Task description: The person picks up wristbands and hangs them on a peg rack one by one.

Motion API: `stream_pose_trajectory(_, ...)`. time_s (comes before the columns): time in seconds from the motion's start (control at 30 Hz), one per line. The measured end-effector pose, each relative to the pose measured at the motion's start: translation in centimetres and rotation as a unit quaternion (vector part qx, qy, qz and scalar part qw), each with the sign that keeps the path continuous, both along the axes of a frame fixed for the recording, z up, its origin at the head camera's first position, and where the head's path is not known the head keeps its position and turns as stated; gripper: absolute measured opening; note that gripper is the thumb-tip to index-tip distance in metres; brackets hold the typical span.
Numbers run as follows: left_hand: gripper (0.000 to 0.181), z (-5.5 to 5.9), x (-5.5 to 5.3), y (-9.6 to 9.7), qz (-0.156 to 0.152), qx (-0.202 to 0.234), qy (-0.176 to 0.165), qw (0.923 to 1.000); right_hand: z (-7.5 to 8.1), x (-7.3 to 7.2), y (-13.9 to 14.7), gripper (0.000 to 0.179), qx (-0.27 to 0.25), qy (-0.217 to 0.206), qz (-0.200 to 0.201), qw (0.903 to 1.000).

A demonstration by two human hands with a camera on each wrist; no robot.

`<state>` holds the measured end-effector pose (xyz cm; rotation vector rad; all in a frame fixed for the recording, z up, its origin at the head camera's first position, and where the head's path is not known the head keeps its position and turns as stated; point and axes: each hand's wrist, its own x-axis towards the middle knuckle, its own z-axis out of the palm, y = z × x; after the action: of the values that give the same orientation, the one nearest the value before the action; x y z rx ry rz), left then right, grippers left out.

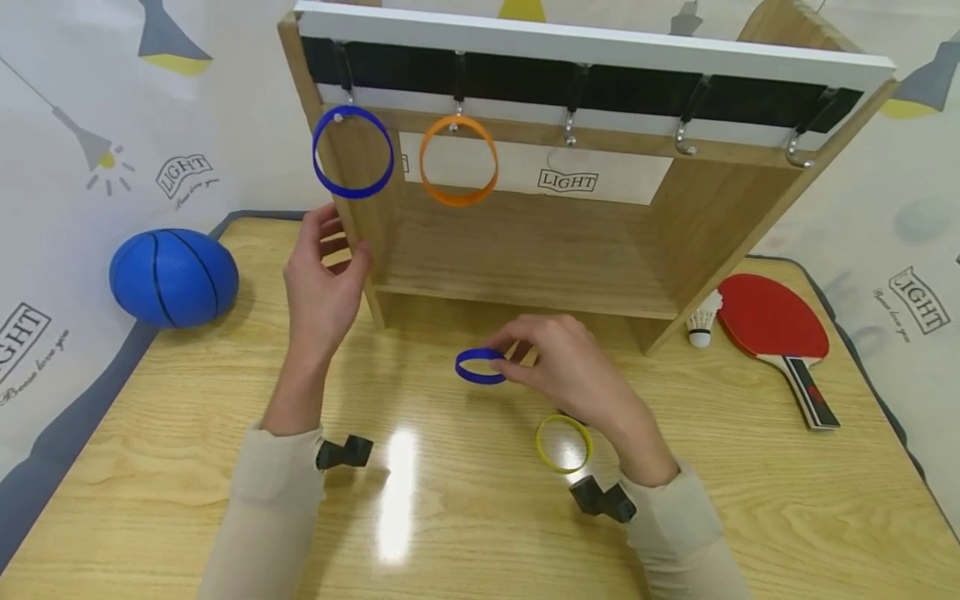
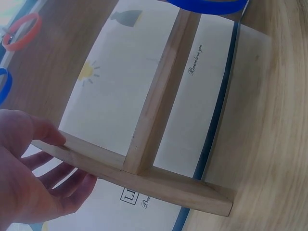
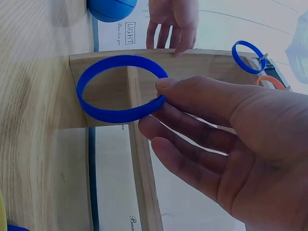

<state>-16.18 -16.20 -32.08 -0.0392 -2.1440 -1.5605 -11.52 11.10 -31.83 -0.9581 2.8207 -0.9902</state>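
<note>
My right hand [image 1: 573, 371] pinches a blue ring [image 3: 115, 115] between thumb and fingertips, above the tabletop in front of the wooden shelf [image 1: 517, 296]. My left hand [image 1: 322, 283] grips the shelf's left side panel [image 2: 192, 192], thumb on one face and fingers on the other. Along the shelf's top runs a row of several metal hooks [image 1: 570, 133]. Another blue ring [image 1: 353, 196] hangs on the leftmost hook, and an orange ring [image 1: 459, 200] on the one beside it. Under my right forearm a yellow ring [image 1: 542, 454] lies on the table.
At the left is a blue ball [image 1: 174, 279]. A shuttlecock [image 1: 701, 321] and a red table tennis paddle [image 1: 776, 317] lie right of the shelf on the wooden table [image 1: 135, 500]. A blue edge [image 3: 18, 228] shows beside the yellow ring in the right wrist view, mostly cut off.
</note>
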Motion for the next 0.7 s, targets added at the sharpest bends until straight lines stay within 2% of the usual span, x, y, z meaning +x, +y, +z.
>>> stream_pose_trajectory(0.4,0.043,-0.1,0.0,-0.1,0.004,-0.003,0.005,1.0000,0.2,-0.1,0.4,0.015,-0.014,0.002,0.001,0.9999)
stream_pose_trajectory(0.57,0.043,-0.3,-0.1,-0.2,0.007,-0.007,0.006,0.9999,0.5,-0.1,0.8,0.015,-0.065,-0.019,0.009,0.9977)
stream_pose_trajectory(0.7,0.043,-0.2,-0.1,-0.1,0.006,-0.009,0.006,0.9999,1.0,0.1,1.2,0.015,-0.133,-0.050,0.004,0.9898)
